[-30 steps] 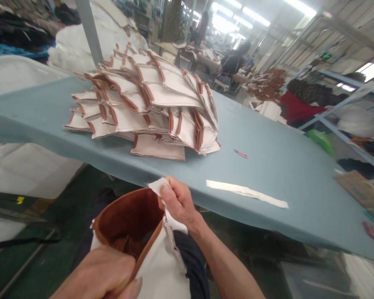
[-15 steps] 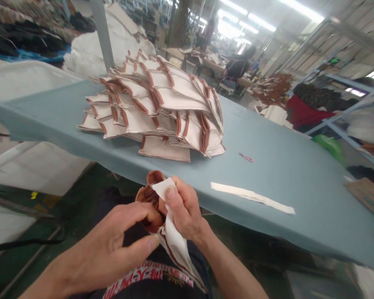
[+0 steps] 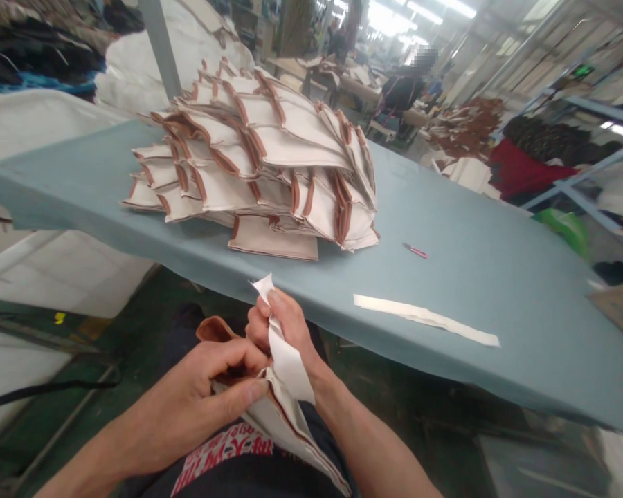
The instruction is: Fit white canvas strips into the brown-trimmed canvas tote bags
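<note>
My left hand (image 3: 208,380) pinches the edge of a cream fabric pouch (image 3: 285,422) with a brown lining, close to my lap. Part of the brown lining (image 3: 219,329) pokes out beyond my left fingers. My right hand (image 3: 285,321) is closed around a white fabric strip (image 3: 285,360). One end of the strip sticks up past my thumb, and the other hangs down by the pouch's seam. Whether the strip is joined to the pouch, I cannot tell.
A large heap of cream pouches with brown edges (image 3: 270,152) covers the middle of the blue-covered table (image 3: 462,277). Right of it lie a small pink-handled cutter (image 3: 415,250) and a long white strip (image 3: 426,317). A person (image 3: 399,93) sits farther back.
My right hand has drawn the strip up and slightly left, out of the brown opening. The brown lining has sunk lower and to the left. My left hand keeps its pinch.
</note>
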The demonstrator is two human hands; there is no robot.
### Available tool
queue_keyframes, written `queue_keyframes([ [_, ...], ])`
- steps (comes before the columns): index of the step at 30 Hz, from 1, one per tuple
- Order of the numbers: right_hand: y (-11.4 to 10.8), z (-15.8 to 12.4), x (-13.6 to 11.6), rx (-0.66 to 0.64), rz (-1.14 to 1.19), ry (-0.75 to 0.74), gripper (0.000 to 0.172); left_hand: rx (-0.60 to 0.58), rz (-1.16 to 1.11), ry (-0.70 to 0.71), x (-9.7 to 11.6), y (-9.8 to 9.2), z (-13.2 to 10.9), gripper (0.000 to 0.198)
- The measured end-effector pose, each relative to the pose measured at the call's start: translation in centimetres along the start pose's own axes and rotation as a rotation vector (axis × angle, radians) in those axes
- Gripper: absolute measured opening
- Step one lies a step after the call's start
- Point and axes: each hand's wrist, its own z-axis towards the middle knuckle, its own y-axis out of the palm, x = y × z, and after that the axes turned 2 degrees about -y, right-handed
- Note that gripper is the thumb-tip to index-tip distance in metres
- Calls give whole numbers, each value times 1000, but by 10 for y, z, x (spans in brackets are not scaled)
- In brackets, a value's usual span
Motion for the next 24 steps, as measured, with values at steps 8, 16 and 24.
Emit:
queue_keyframes([
  [8, 3, -2, -1, 47, 43, -5, 54, 55, 35, -19, -1, 3, 2, 23],
  [16, 12, -10, -15, 84, -99, -68, 53, 120, 198, 87, 3, 9, 0, 28],
  [24, 9, -15, -17, 49, -325, -125, 53, 263, 384, 177, -1, 10, -4, 33],
])
